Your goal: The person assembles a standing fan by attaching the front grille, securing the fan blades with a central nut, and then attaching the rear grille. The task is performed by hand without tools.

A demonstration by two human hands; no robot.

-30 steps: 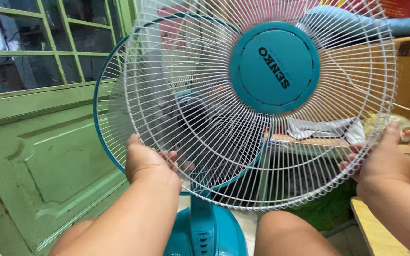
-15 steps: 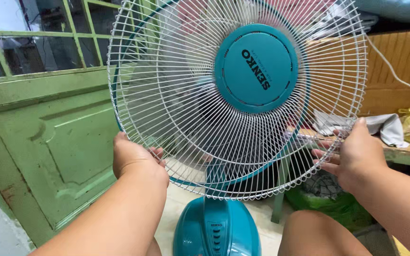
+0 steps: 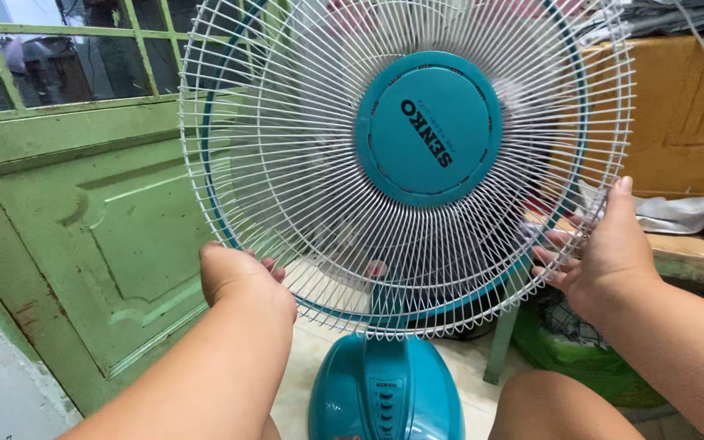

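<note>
A white wire fan guard (image 3: 303, 163) with a round teal centre cap (image 3: 428, 128) fills the middle of the head view. My left hand (image 3: 238, 277) grips its lower left rim. My right hand (image 3: 605, 253) grips the lower right rim, fingers hooked through the wires. Behind the guard I see the teal ring of the fan's rear cage. Below stands the teal fan base (image 3: 385, 391) with a column of buttons. The guard sits slightly tilted in front of the fan head.
A green metal door (image 3: 99, 236) with a barred window stands at the left. A wooden bench (image 3: 686, 253) with crumpled cloth (image 3: 694, 216) is at the right, a green bag (image 3: 580, 342) beneath it. My knee (image 3: 556, 407) shows at the bottom.
The guard has shifted left and down in view, and the camera has dropped. My right hand has slid along the rim; both hands keep their hold.
</note>
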